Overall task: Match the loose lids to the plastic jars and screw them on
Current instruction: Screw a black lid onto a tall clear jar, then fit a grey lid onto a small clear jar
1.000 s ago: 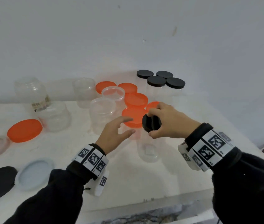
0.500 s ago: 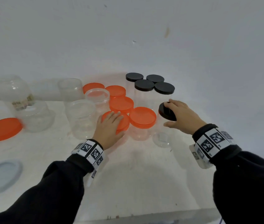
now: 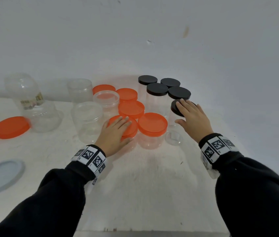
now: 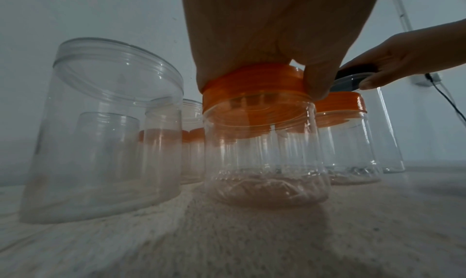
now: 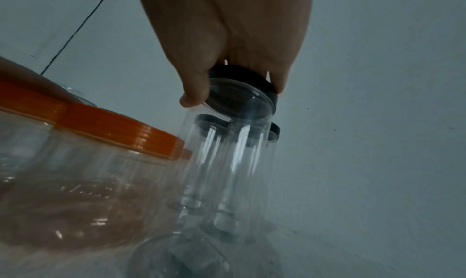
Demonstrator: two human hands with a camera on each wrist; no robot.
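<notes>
the right hand has its grip clamped on a black lid, fingers spread over the top and thumb at the rim, the lid sitting on a tall clear jar whose top leans away from the person (its body is so clear that only its base reads well in the head view). the hand covers most of the lid. just left of that jar stands an orange-lidded jar, and left of that again the left hand lies on the orange lid of a short clear jar, fingers straight across the top, thumb down the lid's side. behind the tall jar stand four black-lidded jars, partly hiding each other. far to its left on the counter are open jars, a loose orange lid and a pale blue lid; further lids at the left edge are cut off.
</notes>
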